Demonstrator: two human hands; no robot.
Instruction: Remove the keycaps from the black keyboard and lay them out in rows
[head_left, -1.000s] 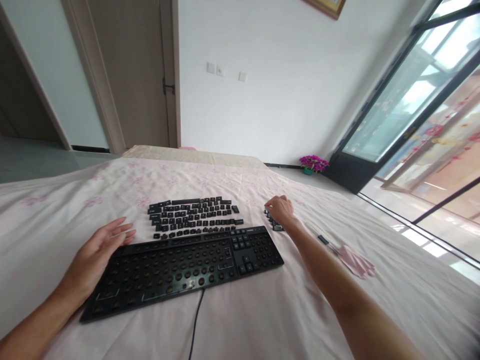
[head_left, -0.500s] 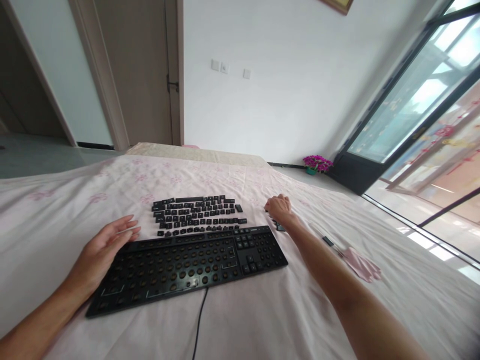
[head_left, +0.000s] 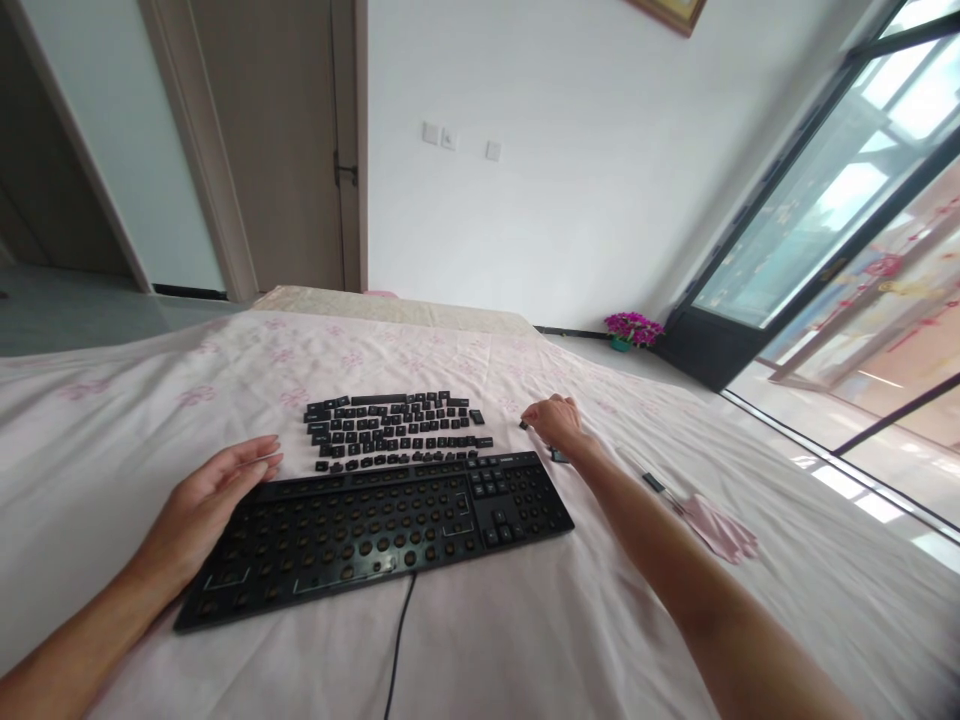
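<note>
A black keyboard (head_left: 360, 530) lies on the bed sheet with most of its keys off, so the round key seats show. Beyond it, loose black keycaps (head_left: 390, 420) are laid in rows. At the keyboard's upper left corner is my left hand (head_left: 217, 500), fingers stretched out and holding nothing. My right hand (head_left: 556, 420) is to the right of the rows, its fingers pinched together at a small black keycap (head_left: 523, 424) by the sheet. Another dark piece (head_left: 557, 455) lies partly behind that wrist.
A black cable (head_left: 400, 640) runs from the keyboard towards me. To the right lie a pink glove (head_left: 720, 527) and a tool with a black end (head_left: 653, 482). Purple flowers (head_left: 634, 328) stand on the floor past the bed, near the glass door (head_left: 795, 240).
My right hand has shifted slightly left, and a keycap now shows at its fingertips. My left hand has stayed nearly in place.
</note>
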